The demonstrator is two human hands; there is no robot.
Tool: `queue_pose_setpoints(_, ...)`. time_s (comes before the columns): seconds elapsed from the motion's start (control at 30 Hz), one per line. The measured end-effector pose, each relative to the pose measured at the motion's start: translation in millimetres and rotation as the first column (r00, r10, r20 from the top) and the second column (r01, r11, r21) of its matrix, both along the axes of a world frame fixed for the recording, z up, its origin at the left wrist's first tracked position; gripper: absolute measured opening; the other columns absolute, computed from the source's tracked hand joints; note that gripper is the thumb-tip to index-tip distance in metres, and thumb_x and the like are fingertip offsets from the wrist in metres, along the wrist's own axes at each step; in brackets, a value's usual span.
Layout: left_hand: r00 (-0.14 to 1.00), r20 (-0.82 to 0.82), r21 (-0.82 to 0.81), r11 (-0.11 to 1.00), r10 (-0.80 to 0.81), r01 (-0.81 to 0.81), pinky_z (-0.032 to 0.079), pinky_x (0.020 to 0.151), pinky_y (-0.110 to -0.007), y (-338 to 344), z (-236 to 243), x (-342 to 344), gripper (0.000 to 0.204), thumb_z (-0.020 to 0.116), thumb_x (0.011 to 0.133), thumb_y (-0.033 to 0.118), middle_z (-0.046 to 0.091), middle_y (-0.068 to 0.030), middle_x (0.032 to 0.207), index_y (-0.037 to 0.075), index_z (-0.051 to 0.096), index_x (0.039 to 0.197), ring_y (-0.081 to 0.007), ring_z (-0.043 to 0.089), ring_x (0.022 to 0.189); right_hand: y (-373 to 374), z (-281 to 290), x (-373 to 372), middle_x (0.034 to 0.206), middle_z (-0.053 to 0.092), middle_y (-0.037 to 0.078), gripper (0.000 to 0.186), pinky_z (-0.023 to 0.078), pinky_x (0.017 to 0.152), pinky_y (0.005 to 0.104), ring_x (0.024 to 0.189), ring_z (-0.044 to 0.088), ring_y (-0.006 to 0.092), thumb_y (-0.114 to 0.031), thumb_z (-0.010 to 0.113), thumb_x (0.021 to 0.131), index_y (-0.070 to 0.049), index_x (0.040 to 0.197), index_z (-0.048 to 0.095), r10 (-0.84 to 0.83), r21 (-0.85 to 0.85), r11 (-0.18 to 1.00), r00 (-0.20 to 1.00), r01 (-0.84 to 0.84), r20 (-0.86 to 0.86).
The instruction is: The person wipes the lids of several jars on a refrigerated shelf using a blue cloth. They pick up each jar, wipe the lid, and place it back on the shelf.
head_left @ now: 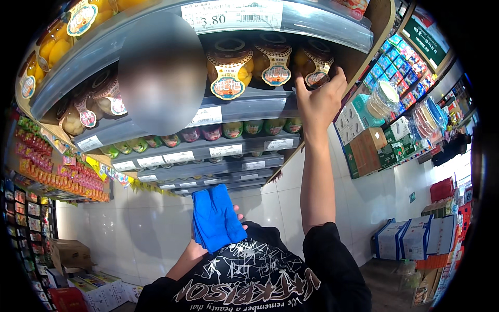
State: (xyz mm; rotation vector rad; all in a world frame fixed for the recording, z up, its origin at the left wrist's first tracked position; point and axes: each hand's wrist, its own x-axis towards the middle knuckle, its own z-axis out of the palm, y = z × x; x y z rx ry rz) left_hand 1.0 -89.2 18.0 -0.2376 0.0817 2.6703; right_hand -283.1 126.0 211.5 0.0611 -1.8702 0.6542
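Observation:
My right hand (318,96) reaches up into a shelf and grips a glass jar (312,61) with a patterned label at the row's right end, thumb and fingers on either side. Two similar jars of yellow fruit (231,70) stand to its left. Below, in front of my body, my left hand (197,247) holds a folded blue cloth (217,216), which hides much of it. A grey blurred oval covers the middle of the jar shelf.
The shelving unit has grey fronts (226,146) and more rows of jars. Racks of snack packets (62,171) stand at left. At right are stacked boxes (364,151), wrapped round goods (426,119) and blue-edged cartons (413,239) on the tiled floor (364,203).

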Motion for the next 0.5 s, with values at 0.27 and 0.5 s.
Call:
queue_pose_setpoints(0.27,1.0,-0.014,-0.012,1.0,0.018,-0.019,0.037,0.113,-0.063,-4,-9,3,0.056,0.044,0.102,0.054,0.052,-0.0111,0.144,0.018,0.048,0.145,-0.0378,0.053,0.129,-2,0,1,0.118,0.054,0.027,0.065,0.046,0.095,0.046,0.109,0.057,0.043,-0.017,0.077,0.078,0.009,0.129,0.046,-0.002,0.014,1.0,0.997,0.001,0.076)
queue_pose_setpoints(0.5,0.999,-0.025,0.026,0.999,0.043,-0.042,0.038,0.112,-0.063,-6,-14,3,0.057,0.044,0.101,0.055,0.053,-0.0107,0.143,0.018,0.049,0.144,-0.0378,0.053,0.129,-14,5,24,0.113,0.059,0.023,0.057,0.046,0.095,0.0442,0.106,0.058,0.0367,-0.013,0.075,0.081,0.009,0.128,0.05,0.119,0.035,0.993,0.976,-0.114,-0.184)
